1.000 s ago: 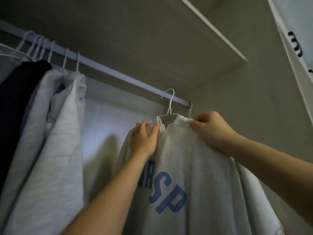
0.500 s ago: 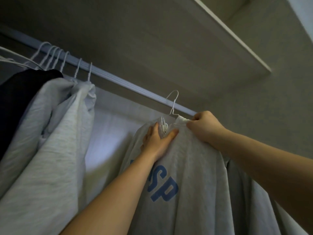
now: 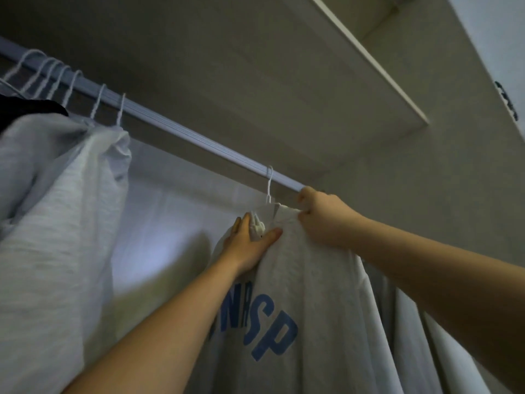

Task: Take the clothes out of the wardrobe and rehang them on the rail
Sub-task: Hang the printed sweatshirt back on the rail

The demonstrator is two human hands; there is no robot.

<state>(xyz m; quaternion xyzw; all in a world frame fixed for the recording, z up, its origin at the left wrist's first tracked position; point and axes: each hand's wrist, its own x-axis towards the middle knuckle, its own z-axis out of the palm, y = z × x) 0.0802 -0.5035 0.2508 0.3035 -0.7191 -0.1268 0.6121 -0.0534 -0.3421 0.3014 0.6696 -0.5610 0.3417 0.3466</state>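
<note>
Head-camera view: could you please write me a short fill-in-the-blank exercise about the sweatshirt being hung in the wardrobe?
1. The letters printed on the grey sweatshirt are ____ in colour.
2. The hook of its white hanger is looped over the ____.
3. The sweatshirt's collar is gripped in a fist by the ____.

Missing words: blue; rail; right hand.
</note>
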